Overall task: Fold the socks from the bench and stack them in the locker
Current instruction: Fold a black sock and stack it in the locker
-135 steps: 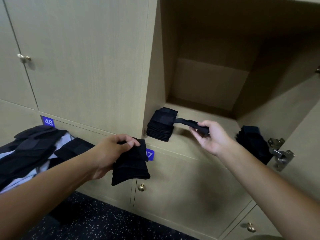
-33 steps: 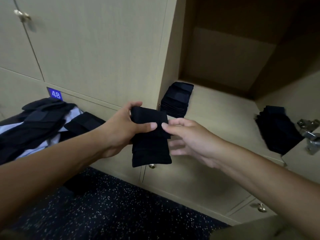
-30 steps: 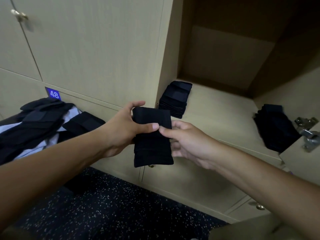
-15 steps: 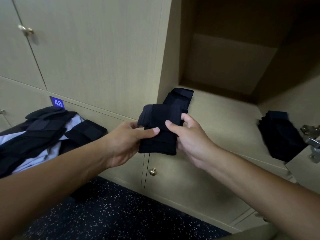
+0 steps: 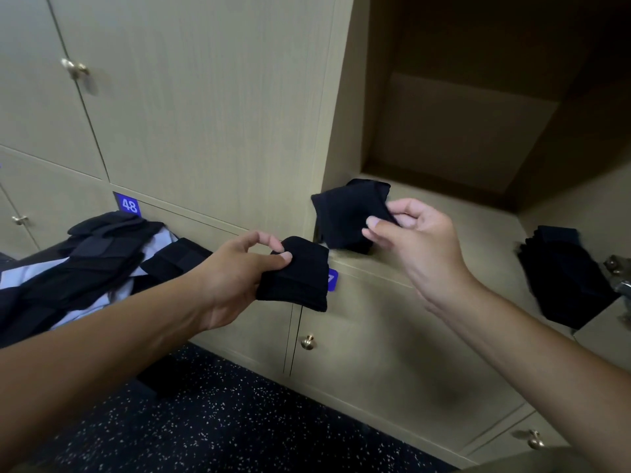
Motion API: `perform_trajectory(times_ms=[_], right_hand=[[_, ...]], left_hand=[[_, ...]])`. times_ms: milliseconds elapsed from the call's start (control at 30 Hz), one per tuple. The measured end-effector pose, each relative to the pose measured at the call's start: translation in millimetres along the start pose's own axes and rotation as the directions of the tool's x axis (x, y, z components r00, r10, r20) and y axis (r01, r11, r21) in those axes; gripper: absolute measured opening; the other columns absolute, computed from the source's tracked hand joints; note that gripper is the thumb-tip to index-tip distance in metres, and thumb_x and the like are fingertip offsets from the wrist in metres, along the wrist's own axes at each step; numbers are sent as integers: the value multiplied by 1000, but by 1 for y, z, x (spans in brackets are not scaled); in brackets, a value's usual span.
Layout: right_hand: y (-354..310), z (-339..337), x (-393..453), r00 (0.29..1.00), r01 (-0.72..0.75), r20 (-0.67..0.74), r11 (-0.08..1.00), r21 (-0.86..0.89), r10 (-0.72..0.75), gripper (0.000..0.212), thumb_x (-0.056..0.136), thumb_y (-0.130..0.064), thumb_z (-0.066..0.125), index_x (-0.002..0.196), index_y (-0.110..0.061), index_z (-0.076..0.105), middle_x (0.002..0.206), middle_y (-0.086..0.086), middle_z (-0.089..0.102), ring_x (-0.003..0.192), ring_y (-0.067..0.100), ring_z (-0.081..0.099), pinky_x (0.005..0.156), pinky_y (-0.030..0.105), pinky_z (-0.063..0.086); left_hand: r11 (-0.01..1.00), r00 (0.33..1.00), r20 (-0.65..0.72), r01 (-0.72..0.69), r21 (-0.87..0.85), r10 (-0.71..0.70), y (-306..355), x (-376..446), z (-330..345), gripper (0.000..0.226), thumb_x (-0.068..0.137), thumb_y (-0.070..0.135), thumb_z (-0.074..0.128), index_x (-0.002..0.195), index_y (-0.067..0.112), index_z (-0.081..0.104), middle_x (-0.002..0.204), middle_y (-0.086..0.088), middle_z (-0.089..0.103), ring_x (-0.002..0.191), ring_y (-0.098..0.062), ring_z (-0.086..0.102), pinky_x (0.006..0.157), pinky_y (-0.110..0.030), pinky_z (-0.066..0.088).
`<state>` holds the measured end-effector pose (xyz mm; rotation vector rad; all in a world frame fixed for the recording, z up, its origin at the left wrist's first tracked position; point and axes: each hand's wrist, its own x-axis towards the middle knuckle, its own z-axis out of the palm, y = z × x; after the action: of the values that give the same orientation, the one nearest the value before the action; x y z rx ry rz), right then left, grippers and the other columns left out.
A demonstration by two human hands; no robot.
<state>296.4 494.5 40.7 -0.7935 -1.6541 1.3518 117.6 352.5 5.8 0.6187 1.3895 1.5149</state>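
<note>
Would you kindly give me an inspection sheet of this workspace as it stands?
Surface: locker shelf, open, wood.
Job's things: left stack and right stack on the shelf; unfolded socks on the bench.
Clutter: pale cloth under the socks.
Grippers: left hand grips a folded sock; right hand pinches another sock near the left stack.
Cables: nothing seen.
Surroundings: label 48, brass knob, speckled floor.

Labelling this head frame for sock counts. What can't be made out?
- Left stack of black socks: mostly hidden behind the folded black sock in the right hand.
- Blue number tag: digits covered by the black sock in the left hand.
- Right pile of black socks: too dark to count.
</note>
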Motion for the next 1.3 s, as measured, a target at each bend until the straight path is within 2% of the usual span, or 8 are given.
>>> perform_trajectory(times_ms=[133,267,467,633,767,1000,1133,1300], right_hand=[[-2,3,-14,923,247,334,959,-137,-190,21,85,-5,79,106,-3,76,107,3,78,102,16,74,92,27,57],[4,7,-22,899,302,383,933,-196,-211,19,96,-20,69,99,-4,79,101,5,79,104,20,73,96,41,57],[5,10,-25,904,321,353,930,-181,-243,11,95,-10,70,92,-4,79,94,0,80,95,12,75,87,24,57],[3,11,-17,998,-43,49,997,69,40,39,86,-7,79,122,-17,67,115,0,75,103,11,73,84,23,56],[9,11,-21,942,-316,178,931,180,286,43,88,-11,78,128,-14,61,114,9,76,99,17,75,85,32,61],[3,-10,-7,980,-88,168,988,-130,109,23,98,-16,67,119,-26,70,113,-4,77,106,15,73,101,42,56],[-1,-29,-1,868,-15,465,945,-328,175,25,100,-19,65,121,-29,73,118,-10,75,115,10,68,104,30,50],[3,-28,1,903,-84,385,956,-280,192,32,87,-29,80,118,-30,73,107,12,77,104,21,74,101,33,55]], left_hand=[[999,998,42,-41,-11,41,2,0,-1,19,105,18,54,104,9,71,93,-10,72,73,-13,70,62,-19,55],[999,1000,23,-7,-43,8,6,-2,-4,49,98,57,51,103,12,69,102,-15,76,89,-21,75,69,-22,58],[997,997,21,-72,-32,72,3,-2,-1,16,84,20,77,84,7,68,90,-14,73,81,-24,72,66,-26,58],[995,997,10,-76,-59,77,1,4,-1,28,90,12,73,69,18,56,82,-6,70,79,-22,70,70,-31,57],[995,995,27,-94,-34,95,0,5,8,19,89,14,74,79,14,58,87,-12,74,80,-22,71,73,-33,54],[990,995,52,-85,117,79,-1,4,20,59,98,54,53,115,0,70,113,-15,74,98,-28,75,80,-35,62],[986,995,72,-82,143,73,5,4,20,63,94,58,56,109,-2,69,111,-13,74,94,-28,74,76,-32,61],[969,978,195,-118,219,75,2,-1,31,30,88,38,73,79,10,67,83,-9,73,73,-20,70,63,-27,54]])
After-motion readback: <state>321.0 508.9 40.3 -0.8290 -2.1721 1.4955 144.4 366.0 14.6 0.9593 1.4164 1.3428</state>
